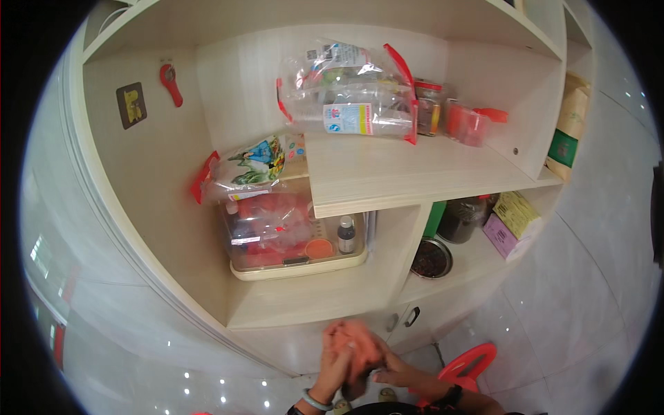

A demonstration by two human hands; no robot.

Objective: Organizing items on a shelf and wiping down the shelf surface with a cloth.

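Note:
Low in front of the cabinet, both hands are around a crumpled orange-pink cloth (358,342). My left hand (334,365) grips it from the left, with the thumb lying across it. My right hand (392,369) is at its right side, and its fingers are partly hidden behind the cloth. Below the cloth, between the hands, a dark item (357,385) shows; blur hides what it is. A pale bangle (315,400) circles the left wrist, and a dark band (450,397) is on the right one.
Wrapped clear plastic cups (348,118) and a red-lidded jar (428,108) stand on the upper shelf (384,174). Beneath are a transparent-lidded storage box (298,271), a round tin (431,258) and small cartons (511,223). A red plastic stool (469,363) is at right.

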